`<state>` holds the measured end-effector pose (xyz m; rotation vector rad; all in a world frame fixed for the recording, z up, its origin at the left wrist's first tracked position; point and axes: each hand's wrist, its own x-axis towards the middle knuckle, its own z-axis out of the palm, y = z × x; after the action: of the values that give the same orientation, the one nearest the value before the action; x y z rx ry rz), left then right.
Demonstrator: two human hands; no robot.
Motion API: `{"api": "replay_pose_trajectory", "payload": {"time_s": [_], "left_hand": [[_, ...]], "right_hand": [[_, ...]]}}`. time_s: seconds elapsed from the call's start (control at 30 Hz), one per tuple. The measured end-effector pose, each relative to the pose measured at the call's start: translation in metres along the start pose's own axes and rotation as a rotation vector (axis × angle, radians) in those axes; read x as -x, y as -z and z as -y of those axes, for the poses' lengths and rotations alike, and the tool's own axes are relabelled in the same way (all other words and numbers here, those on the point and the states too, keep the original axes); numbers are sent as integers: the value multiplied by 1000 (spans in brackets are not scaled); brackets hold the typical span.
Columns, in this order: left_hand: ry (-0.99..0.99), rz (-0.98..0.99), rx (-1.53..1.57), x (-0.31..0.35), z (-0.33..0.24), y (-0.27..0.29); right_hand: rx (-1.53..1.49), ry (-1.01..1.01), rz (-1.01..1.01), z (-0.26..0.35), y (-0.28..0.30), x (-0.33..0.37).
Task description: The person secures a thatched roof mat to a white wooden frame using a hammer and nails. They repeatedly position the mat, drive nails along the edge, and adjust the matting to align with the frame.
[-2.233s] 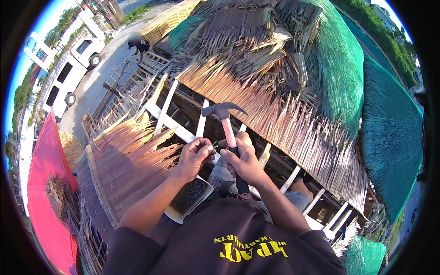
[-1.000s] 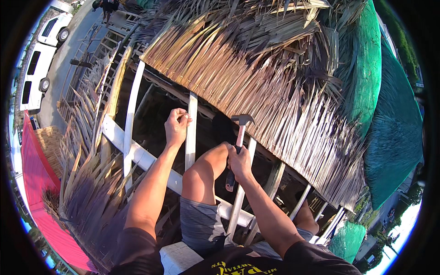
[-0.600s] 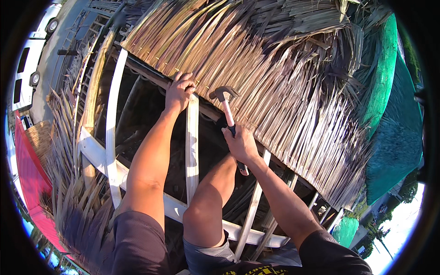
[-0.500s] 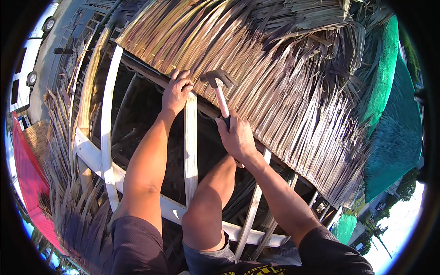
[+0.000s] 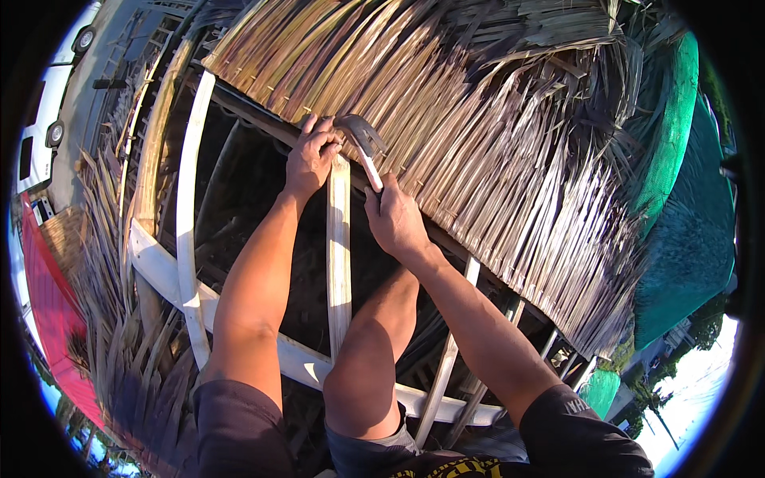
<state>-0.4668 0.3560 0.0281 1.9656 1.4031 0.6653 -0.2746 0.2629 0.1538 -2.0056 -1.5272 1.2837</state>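
My right hand (image 5: 397, 217) is wrapped round the handle of a claw hammer (image 5: 362, 142) with a dark metal head and a pale shaft. The hammer's head is right beside the fingertips of my left hand (image 5: 311, 162). Those fingers are pinched together at the lower edge of the dry thatch (image 5: 446, 135); whatever they hold is too small to make out. Just below them is the upper end of a pale wooden batten (image 5: 339, 247), which runs down toward my bent knee.
Another pale batten (image 5: 187, 207) stands to the left. A wide white strip (image 5: 299, 362) crosses below, with dark gaps in the roof frame around it. Loose thatch (image 5: 119, 319) and a red roof (image 5: 56, 311) are at left, green netting (image 5: 669, 135) at right. White vehicles (image 5: 40, 127) stand far below.
The hammer has come left and slightly up, so its head is now close to my left fingertips. My left hand keeps its pinch at the thatch edge.
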Motion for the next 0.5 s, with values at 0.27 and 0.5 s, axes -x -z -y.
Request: {"api": "replay_pose_trajectory", "payload": {"time_s": [0.27,0.5], "left_hand": [[334,-404,120,-15,9,-1],[1035,-195,984,-37,26,2]], "right_hand": [[134,-174,125,-27,-12,3],[101,-216,141,-37,-17,8]]}}
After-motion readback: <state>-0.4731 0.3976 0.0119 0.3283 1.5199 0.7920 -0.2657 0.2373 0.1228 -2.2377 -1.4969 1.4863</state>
